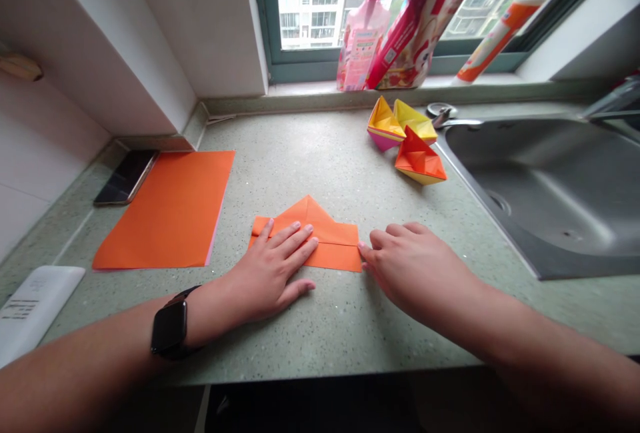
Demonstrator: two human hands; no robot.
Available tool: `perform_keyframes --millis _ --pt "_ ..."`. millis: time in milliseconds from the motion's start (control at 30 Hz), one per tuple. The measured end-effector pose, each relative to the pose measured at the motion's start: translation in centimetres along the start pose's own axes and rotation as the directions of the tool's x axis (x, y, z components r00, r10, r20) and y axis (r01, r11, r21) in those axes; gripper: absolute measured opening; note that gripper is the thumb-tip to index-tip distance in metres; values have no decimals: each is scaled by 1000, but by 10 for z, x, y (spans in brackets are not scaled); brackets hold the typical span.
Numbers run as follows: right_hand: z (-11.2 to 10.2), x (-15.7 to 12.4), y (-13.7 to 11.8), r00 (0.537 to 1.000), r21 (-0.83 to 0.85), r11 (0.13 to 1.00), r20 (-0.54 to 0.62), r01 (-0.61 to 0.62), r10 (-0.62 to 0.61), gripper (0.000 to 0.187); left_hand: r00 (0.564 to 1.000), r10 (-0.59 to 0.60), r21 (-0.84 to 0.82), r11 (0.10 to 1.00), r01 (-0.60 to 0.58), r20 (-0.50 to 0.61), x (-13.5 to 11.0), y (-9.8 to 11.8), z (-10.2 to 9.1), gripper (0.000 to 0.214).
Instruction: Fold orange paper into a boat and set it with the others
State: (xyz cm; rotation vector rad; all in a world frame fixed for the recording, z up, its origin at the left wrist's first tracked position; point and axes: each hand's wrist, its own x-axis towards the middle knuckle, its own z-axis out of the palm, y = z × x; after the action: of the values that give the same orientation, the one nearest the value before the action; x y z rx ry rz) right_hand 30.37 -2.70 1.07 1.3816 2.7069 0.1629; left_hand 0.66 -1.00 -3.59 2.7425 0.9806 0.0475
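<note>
The folded orange paper [333, 256] lies flat on the worktop [300, 146], directly before the person, its peak pointing toward the window. The left hand [265, 273] rests palm down across the paper's left part, fingers extended and slightly spread, gripping nothing. The right hand [407, 259] is at the paper's right edge, fingers curled inward, leading fingertips touching that edge; whether they pinch it cannot be determined. A dark watch [170, 327] is strapped to the left wrist.

To the left lie orange sheets [167, 213], pink showing along one side, with a phone [127, 176] touching their far left part. Beside the sink [540, 186] stand three folded paper boats: one yellow and pink [383, 125], one yellow [416, 122], one red-orange [420, 159]. The sill bears a pink pump bottle [361, 46].
</note>
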Motion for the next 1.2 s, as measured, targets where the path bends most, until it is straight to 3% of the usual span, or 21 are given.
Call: perform_keyframes --millis 133,233,367,533,800,933,1200 --pt "-5 -5 20 998 21 998 6 -65 65 40 1000 2 1 1000 -2 -3 1 1 -1 71" --pt "-13 -4 20 995 36 995 -16 -97 98 33 1000 1 10 1000 -1 5 1 2 -2 71" --pt "-17 6 -1 999 102 994 -3 -42 42 17 1000 0 33 999 0 -13 2 2 0 72" --pt "-7 22 -25 996 135 991 93 -15 2 23 994 31 67 997 -24 -108 7 0 1 66" --pt "-10 30 -32 980 137 989 197 -54 26 29 964 82 69 995 -67 -254 13 -8 -12 35" --pt "-10 29 -32 978 131 989 207 -70 42 29 953 94 74 994 -75 -290 8 -17 -15 30" --pt "-3 27 -29 981 148 986 189 -82 53 32 949 194 132 977 -165 -250 -6 -53 -28 26"
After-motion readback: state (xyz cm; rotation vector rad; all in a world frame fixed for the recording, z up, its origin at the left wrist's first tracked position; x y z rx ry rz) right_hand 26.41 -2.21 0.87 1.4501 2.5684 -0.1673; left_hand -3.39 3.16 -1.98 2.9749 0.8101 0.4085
